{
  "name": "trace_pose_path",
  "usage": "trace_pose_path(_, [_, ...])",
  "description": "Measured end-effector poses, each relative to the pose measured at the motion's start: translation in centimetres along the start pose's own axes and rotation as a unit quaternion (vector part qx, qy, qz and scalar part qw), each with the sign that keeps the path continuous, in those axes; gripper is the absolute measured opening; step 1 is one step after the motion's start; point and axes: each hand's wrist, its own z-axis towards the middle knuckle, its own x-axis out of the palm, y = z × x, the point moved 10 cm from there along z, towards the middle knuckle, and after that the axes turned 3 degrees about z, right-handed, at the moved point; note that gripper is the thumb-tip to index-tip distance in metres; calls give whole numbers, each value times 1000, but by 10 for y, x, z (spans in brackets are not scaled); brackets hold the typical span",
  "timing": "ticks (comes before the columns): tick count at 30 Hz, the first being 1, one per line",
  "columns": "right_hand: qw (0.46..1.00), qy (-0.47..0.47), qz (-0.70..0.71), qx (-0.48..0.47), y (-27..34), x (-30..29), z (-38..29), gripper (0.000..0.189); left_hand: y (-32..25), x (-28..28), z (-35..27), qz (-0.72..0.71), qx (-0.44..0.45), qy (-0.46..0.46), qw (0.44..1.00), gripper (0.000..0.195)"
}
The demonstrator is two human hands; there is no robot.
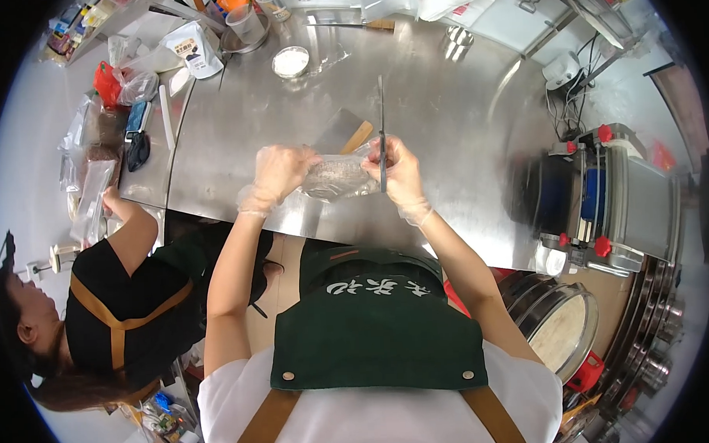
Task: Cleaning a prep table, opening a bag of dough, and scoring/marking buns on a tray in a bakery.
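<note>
My left hand (282, 171), in a clear plastic glove, grips one end of a clear plastic bag (338, 178) over the steel worktable (457, 130). What the bag contains is hard to make out. At its other end, my right hand (396, 164), gloved too, pinches the plastic. That hand also holds a long, thin dark knife-like tool (381, 115), seen edge-on and pointing away from me. Just beyond the bag, a dough scraper with a broad metal blade (335, 128) and a wooden handle (357, 137) lies flat on the table.
A bowl of white powder (291, 62), a cleaver (336, 22) and a metal cup (459, 39) stand or lie farther back. At right is a roller machine (594, 195) with red knobs. On my left a co-worker (123, 306) handles plastic bags (93, 201) near a phone (137, 118).
</note>
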Motion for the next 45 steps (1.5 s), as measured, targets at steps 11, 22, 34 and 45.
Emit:
trace_pose_path(11, [954,118,-275,32,-12,-94,-4,76,40,71,16,-400,-118,49,908,20])
trace_pose_path(22, [824,241,-495,-135,35,-38,24,68,36,77,24,-467,-128,91,870,27])
trace_pose_path(34, [795,198,-563,-109,39,-23,10,67,45,87,23,-514,-165,82,838,27])
trace_pose_path(45, [892,161,-413,92,-16,-28,-7,80,41,80,11,-517,-218,69,825,26])
